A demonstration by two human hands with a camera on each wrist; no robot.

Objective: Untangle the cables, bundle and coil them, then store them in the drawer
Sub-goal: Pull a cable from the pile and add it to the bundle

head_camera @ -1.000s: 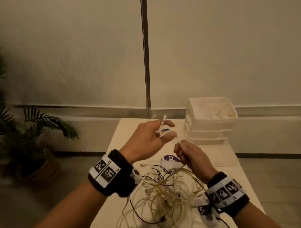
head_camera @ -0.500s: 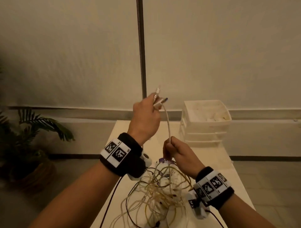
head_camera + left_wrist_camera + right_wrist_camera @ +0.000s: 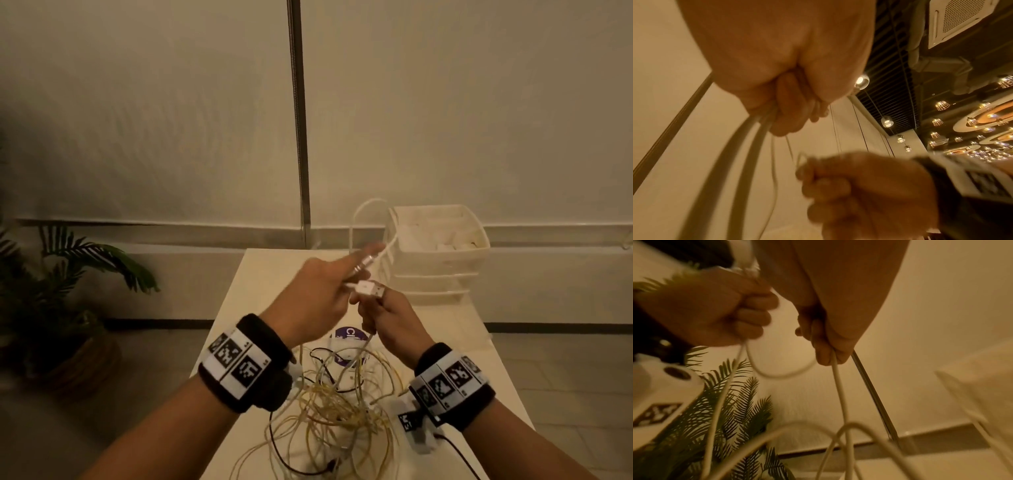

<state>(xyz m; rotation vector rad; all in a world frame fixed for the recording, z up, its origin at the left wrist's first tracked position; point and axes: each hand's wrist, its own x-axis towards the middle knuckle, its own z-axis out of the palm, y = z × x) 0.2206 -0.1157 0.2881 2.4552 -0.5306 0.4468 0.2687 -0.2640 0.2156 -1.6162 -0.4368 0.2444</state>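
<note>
On the table (image 3: 239,308), the cables (image 3: 335,404) lie at 6 o'clock, under both wrists. The drawers (image 3: 438,260) stand at 1 o'clock, with something, perhaps cables, inside. A plant (image 3: 68,274) stands at 9 o'clock.

We face a pale, plain wall (image 3: 137,120) split by a thin dark vertical strip (image 3: 298,120), with a low ledge (image 3: 171,236) running along its foot. To the left a potted palm (image 3: 58,281) stands on the tiled floor (image 3: 565,359), beside the pale tabletop (image 3: 246,308). Overhead we see a dark slatted ceiling (image 3: 900,73) with a vent (image 3: 957,19) and small lamps (image 3: 861,81), everything in dim warm light.
</note>
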